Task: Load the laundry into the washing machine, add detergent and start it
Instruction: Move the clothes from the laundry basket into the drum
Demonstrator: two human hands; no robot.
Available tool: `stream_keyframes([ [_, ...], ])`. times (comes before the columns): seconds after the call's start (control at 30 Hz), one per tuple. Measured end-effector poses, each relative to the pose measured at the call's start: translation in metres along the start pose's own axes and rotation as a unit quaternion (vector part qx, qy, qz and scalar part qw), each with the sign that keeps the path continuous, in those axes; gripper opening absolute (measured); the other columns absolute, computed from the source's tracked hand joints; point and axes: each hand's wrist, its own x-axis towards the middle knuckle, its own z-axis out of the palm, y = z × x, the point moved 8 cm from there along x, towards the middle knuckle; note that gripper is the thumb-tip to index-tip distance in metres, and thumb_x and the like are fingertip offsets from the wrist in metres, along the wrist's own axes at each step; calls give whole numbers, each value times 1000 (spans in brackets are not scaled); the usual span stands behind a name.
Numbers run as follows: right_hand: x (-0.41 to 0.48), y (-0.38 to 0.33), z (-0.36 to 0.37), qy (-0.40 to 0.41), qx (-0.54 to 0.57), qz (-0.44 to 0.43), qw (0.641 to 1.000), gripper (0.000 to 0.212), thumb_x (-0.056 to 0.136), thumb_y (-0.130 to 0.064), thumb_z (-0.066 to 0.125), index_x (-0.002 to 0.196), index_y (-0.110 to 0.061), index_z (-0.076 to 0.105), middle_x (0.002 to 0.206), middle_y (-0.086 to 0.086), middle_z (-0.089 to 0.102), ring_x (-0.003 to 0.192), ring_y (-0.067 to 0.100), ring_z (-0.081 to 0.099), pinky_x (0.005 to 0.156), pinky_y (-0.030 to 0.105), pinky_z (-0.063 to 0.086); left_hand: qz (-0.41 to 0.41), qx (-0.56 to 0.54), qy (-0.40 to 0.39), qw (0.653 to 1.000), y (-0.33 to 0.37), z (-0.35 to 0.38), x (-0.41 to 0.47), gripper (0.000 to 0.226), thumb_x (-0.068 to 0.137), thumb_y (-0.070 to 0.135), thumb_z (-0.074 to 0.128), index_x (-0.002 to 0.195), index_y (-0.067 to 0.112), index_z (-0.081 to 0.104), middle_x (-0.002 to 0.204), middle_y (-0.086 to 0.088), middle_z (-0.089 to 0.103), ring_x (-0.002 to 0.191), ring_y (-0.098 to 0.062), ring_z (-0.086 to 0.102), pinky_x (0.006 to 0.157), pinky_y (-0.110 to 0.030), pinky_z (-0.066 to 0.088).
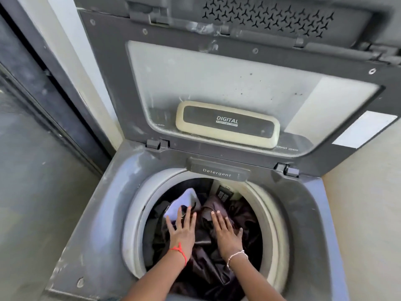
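Observation:
A grey top-loading washing machine [102,224] stands with its lid [227,83] raised upright. Dark laundry [208,263] fills the round drum, with a pale lilac garment [184,203] at the upper left of the pile. Both hands reach into the drum. My left hand [181,230] lies flat on the clothes with fingers spread, touching the lilac piece's edge. My right hand [226,232] presses flat on the dark fabric beside it. Neither hand grips anything. A closed drawer marked Detergent [217,171] sits at the drum's back rim.
A dark door frame [43,94] and a grey floor [32,203] lie to the left of the machine. A beige wall [364,213] is close on the right. No detergent container is in view.

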Motion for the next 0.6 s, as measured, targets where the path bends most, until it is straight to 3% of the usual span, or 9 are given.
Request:
stream_keyframes([
  [0.07,0,2,14,-29,-23,9,999,70,97,-3,25,143,-28,-20,155,-9,-19,145,18,-7,108,64,8,-7,-16,-78,997,1,33,2,72,94,-1,33,147,18,-13,153,-9,-25,141,-41,-13,103,-70,2],
  [0.2,1,-3,49,-81,-31,6,996,85,100,-16,25,107,-43,-55,152,-10,-25,144,16,-10,107,66,4,-4,-55,-198,979,-1,58,2,89,89,-4,44,146,21,-20,152,-5,-31,139,-40,-20,103,-71,2],
  [0.23,2,-3,53,-95,-31,1,995,87,99,-19,29,107,-43,-55,150,-10,-28,144,17,-11,107,66,4,-3,-65,-213,975,-1,59,3,88,91,1,45,146,22,-20,152,-3,-30,140,-40,-19,102,-72,2],
  [0.3,2,-2,54,-137,-15,-6,990,93,92,-23,47,133,-38,-34,149,-10,-31,144,20,-14,106,68,1,5,-78,-231,970,-3,55,5,89,93,22,51,145,22,-21,153,-2,-29,141,-37,-19,102,-73,3],
  [0.37,4,0,49,-186,10,-18,982,101,83,-31,61,144,-33,-19,152,-11,-26,143,22,-15,106,67,-1,17,-116,-243,963,-5,46,9,100,87,44,56,145,18,-21,153,-3,-28,142,-32,-18,103,-72,5],
  [0.43,12,0,36,-203,89,-25,975,96,80,-39,63,148,-28,-4,155,-9,-7,145,23,-2,111,61,5,28,-187,-235,953,-6,26,14,109,80,56,57,147,13,-17,154,-6,-24,144,-30,-12,108,-66,7],
  [0.47,17,-3,23,-179,174,-31,968,87,81,-39,63,149,-20,12,154,-5,13,143,22,15,114,53,16,34,-248,-214,944,-5,9,16,108,79,58,58,148,11,-10,156,-9,-16,145,-29,-5,112,-58,10],
  [0.53,20,-6,-12,-96,381,-18,919,52,86,-25,62,130,-2,49,123,4,55,112,19,51,99,35,40,31,-445,-141,884,-1,-32,19,81,85,46,59,145,6,23,150,-10,24,136,-24,29,111,-33,27],
  [0.6,17,0,-46,-7,570,32,821,26,89,-11,58,112,0,62,94,8,62,85,16,55,77,28,44,-5,-661,-80,746,-3,-73,15,35,93,24,54,124,7,50,130,0,45,111,-13,50,89,-12,41],
])
